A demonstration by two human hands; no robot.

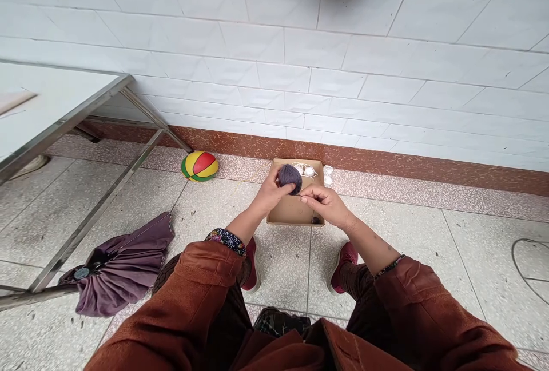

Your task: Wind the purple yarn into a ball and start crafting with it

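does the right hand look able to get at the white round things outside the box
Probably yes: the white round things sit just beyond the right hand, outside the box, with nothing visible in between, though it seems busy beside the purple yarn ball.

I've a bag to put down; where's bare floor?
Widest stretch of nearly bare floor lies between the brown skirting, right shoe and wire loop. Crowded: around the cardboard box, with left hand, right hand and yarn ball above; and where purple cloth lies by the table frame.
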